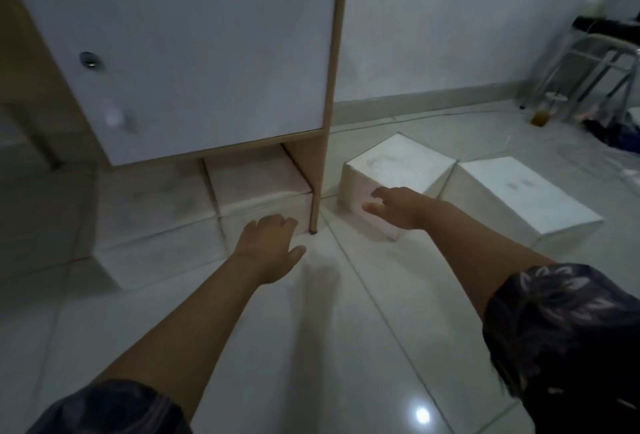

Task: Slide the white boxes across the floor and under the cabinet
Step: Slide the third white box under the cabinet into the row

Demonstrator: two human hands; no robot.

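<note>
A white cabinet with wooden edges stands on thin legs at the upper left. Under it lie white boxes: one by the right leg and another to its left. My left hand rests flat with fingers spread against the front of the box by the leg. Right of the leg, a white box sits on the floor. My right hand is open, fingers on its near face. A second white box lies further right, touching the first.
The floor is glossy white tile. A white wall with a skirting board runs behind the boxes. At the far right stand a metal-legged rack, a small jar and dark cloth.
</note>
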